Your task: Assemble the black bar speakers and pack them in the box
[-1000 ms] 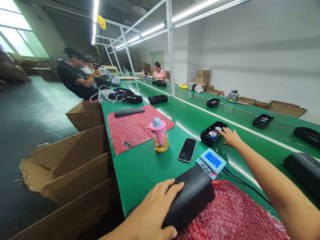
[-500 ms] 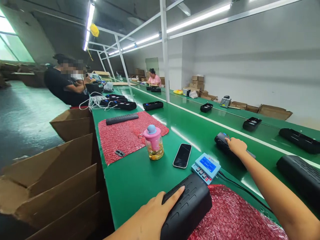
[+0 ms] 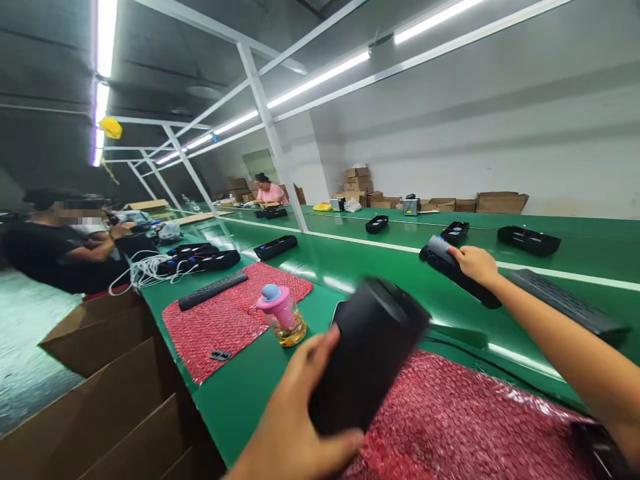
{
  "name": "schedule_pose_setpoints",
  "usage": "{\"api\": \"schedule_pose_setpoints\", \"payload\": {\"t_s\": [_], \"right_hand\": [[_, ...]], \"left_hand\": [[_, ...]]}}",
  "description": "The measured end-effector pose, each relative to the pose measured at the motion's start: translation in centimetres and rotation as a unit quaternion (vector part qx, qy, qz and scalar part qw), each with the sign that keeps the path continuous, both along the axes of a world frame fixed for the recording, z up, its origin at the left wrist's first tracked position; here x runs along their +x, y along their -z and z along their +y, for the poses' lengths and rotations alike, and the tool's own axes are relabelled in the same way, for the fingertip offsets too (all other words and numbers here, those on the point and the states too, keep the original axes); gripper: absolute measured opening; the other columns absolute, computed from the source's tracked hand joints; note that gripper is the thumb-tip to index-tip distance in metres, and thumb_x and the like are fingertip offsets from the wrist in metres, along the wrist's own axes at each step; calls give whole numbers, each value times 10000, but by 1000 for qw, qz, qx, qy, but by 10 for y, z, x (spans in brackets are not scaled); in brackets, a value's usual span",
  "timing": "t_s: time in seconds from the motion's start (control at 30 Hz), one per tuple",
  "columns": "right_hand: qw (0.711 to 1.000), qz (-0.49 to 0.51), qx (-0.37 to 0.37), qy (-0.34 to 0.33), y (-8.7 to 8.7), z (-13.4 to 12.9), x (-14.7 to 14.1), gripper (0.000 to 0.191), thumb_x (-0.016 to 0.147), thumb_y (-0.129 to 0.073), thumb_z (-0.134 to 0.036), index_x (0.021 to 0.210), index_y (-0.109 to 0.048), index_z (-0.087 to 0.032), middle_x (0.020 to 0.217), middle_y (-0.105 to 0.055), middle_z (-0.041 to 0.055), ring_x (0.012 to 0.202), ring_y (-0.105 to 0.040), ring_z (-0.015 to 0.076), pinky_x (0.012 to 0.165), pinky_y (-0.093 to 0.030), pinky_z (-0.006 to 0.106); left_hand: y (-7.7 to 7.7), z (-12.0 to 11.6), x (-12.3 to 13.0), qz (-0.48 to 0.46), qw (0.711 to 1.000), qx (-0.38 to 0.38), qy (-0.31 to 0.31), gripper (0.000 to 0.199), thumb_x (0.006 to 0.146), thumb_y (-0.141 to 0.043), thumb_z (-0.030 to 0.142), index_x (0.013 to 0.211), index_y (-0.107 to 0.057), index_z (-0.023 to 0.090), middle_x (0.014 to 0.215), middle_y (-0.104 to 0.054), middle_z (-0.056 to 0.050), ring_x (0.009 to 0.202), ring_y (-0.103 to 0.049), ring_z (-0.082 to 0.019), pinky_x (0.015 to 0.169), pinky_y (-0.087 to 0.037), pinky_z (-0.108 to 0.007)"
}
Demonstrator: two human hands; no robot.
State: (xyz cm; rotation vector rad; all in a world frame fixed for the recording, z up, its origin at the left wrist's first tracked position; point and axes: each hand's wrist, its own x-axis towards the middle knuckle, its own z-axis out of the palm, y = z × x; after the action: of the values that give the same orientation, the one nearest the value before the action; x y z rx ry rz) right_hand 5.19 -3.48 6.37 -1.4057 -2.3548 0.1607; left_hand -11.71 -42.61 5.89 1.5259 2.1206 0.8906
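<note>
Black case (image 3: 367, 357) in left grip (image 3: 296, 415) — now tilted end-up, apparently lifted, though blurred

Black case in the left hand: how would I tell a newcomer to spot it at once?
Start at the green table, then its nearer red bubble wrap, low in the picture. At that sheet's left, gripped by the left hand, is the tilted black case. It looks much larger than the black housing in the right hand, and shows a broad, plain dark side.

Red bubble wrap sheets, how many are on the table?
2: the far sheet, left of the bottle, and the near sheet, partly behind the black case in the left hand. More layers may be hidden.
</note>
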Motion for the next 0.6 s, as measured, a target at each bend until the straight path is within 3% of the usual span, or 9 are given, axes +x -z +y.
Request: {"api": "schedule_pose_setpoints", "payload": {"t_s": [0.07, 0.1, 0.17, 0.2, 0.23, 0.3, 0.4, 0.47, 0.6], "right_hand": [[999, 35, 27, 24, -21, -3, 34, 442, 949, -390, -523, 854, -587, -140, 829, -597, 33, 749, -563, 139, 720, -464, 313], [997, 52, 41, 32, -32, -6, 51, 495, 956, -335, -543, 784, -573, -145, 770, -585, 29, 699, -547, 139, 665, -435, 290], [993, 82, 71, 41, -50, -17, 89, 600, 953, -220, -594, 646, -511, -168, 662, -546, 29, 615, -503, 147, 561, -340, 270], [991, 93, 86, 42, -58, -26, 109, 636, 939, -174, -628, 603, -475, -180, 621, -524, 30, 584, -479, 151, 531, -292, 274], [989, 103, 101, 41, -65, -37, 129, 661, 916, -143, -671, 576, -444, -190, 590, -503, 31, 559, -456, 153, 515, -253, 280], [984, 114, 131, 33, -73, -65, 166, 696, 857, -122, -758, 559, -413, -201, 553, -470, 27, 525, -410, 151, 508, -211, 284], [981, 112, 161, 0, -73, -119, 208, 710, 825, -132, -797, 551, -406, -202, 515, -445, 16, 490, -368, 142, 504, -194, 280], [980, 103, 166, -37, -67, -155, 224, 708, 870, -93, -738, 523, -395, -198, 484, -432, 10, 470, -370, 132, 490, -202, 277], [973, 76, 191, -101, -42, -210, 229, 723, 941, -31, -606, 511, -438, -191, 485, -463, 8, 469, -408, 117, 477, -233, 287]], "left_hand": [[-24, 42, 3, -166, 984, 51, 38, 956, 719, -560, 513, 1475, -30, 264, 1326, -516, -91, 1155, -538, -355, 980, -449, -536], [-31, 64, 5, -186, 980, 63, 33, 851, 787, -455, 503, 1471, -23, 238, 1295, -534, -103, 1114, -569, -329, 951, -469, -516], [-32, 108, 13, -45, 993, 97, -41, 857, 779, -517, 427, 1468, -30, 276, 1355, -470, -86, 1215, -486, -315, 1001, -418, -501], [-28, 129, 17, 4, 993, 106, -55, 853, 751, -582, 382, 1460, -114, 313, 1433, -372, -82, 1333, -330, -348, 1076, -300, -542], [-24, 150, 20, 53, 990, 117, -58, 759, 748, -599, 326, 1425, -256, 337, 1487, -279, -69, 1402, -161, -358, 1122, -161, -560], [-15, 193, 25, 216, 969, 118, -34, 551, 799, -548, 288, 1326, -428, 396, 1512, -214, -44, 1427, -56, -340, 1127, -46, -562], [-12, 259, 33, 243, 965, 49, -82, 852, 697, -677, 375, 1413, -220, 444, 1479, -250, -84, 1362, -274, -350, 1080, -239, -509], [-14, 301, 40, 201, 974, -1, -107, 1069, 634, -703, 504, 1462, -44, 348, 1351, -401, -172, 1193, -483, -368, 933, -409, -482], [-5, 362, 63, 191, 973, -66, -111, 1074, 569, -737, 471, 1449, -135, 341, 1303, -446, -210, 1142, -504, -426, 860, -424, -527]]}}
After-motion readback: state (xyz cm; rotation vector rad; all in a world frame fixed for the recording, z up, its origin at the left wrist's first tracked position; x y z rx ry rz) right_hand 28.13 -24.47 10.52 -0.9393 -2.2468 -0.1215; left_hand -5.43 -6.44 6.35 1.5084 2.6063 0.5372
